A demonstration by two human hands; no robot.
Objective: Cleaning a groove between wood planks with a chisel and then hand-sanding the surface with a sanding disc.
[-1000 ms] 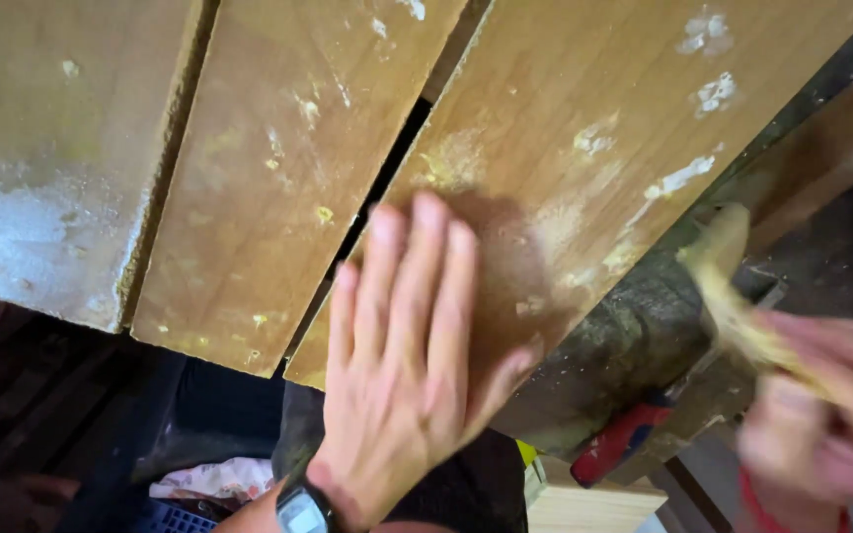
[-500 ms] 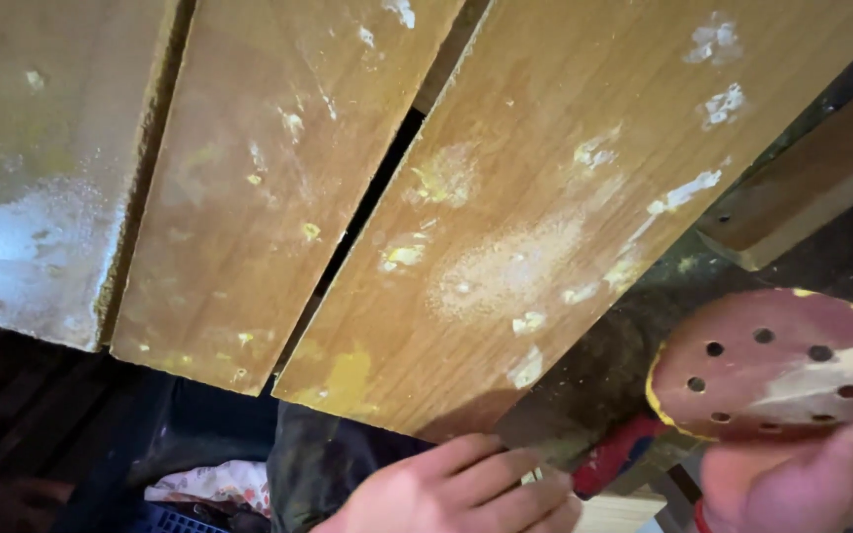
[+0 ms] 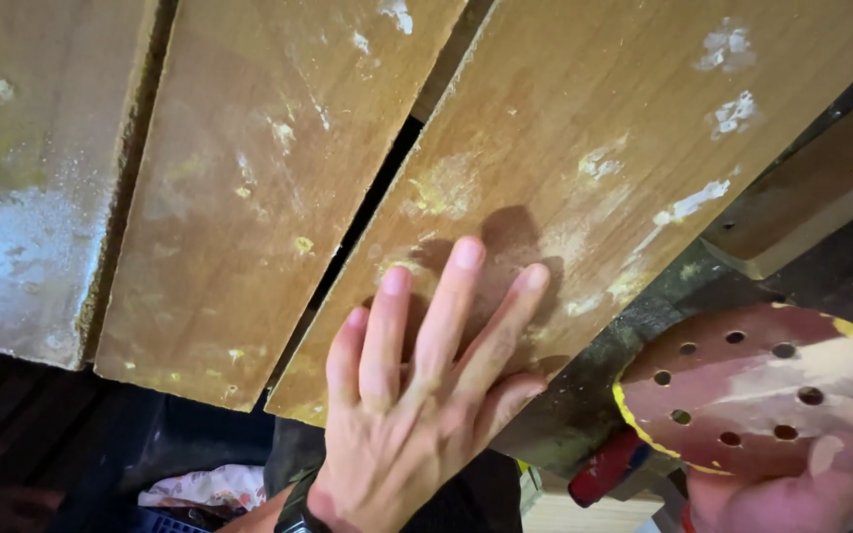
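Right-hand board [image 3: 624, 168] = landmark: brown wood, slanting across top right, face patched with pale filler smears and dust. Left hand [image 3: 417, 395] flat on its near end, fingers spread and unclenched, gripping nothing, fingertips [image 3: 466, 255] pressing the grain just right of the dark gap [image 3: 367, 207]. Sanding disc [image 3: 762, 385] below and right of that board, clear of the wood: round, reddish abrasive face with punched holes, yellow rim, pale dust streak across it. Right hand [image 3: 792, 484] clamped round the disc's lower edge, thumb on the face; whether a backing pad or tool sits behind, cannot tell, frame cuts it off.

Left of the gap: middle board [image 3: 239, 197], same filler spots. Further left: third board [image 3: 32, 178], greyer, heavy white dust at its near end. Under the landmark board's near corner: dark grimy support [image 3: 604, 365], red tool handle [image 3: 609, 469] beside it. Upper right: a lighter wooden block [image 3: 812, 188].

To feel for high spots properly: palm light, slide along the grain, cross each filler patch edge. Disc flat on contact, not tilted, or the rim likely gouges.
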